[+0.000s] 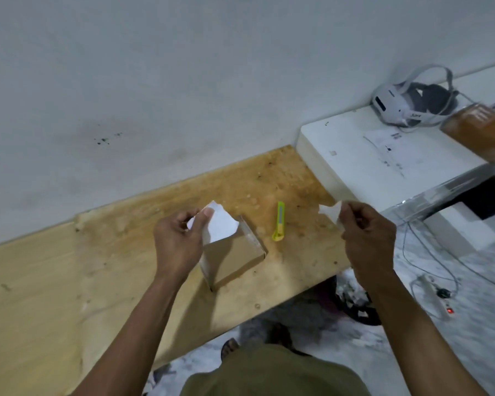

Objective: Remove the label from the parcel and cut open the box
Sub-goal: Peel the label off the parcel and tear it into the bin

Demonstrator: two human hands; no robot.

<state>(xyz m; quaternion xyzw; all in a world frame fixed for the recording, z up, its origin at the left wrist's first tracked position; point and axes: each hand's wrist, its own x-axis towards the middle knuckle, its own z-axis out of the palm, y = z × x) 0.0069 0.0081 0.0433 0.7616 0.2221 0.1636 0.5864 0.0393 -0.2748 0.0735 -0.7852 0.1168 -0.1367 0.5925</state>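
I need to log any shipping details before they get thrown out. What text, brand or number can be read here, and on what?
None is legible.
Torn label pieces: blank sides showing.
Sheet on white box: print too small.
White headset: marking blurred.
Brown parcel: print blurred.

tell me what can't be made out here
Head view, the only one:
- Label print: the piece in the left hand shows only a blank white side; the right hand covers much of its scrap.
- Box: the left hand and the piece hide its near-left part, so any label left there is unseen.
- Knife: too small to tell whether the blade is out.
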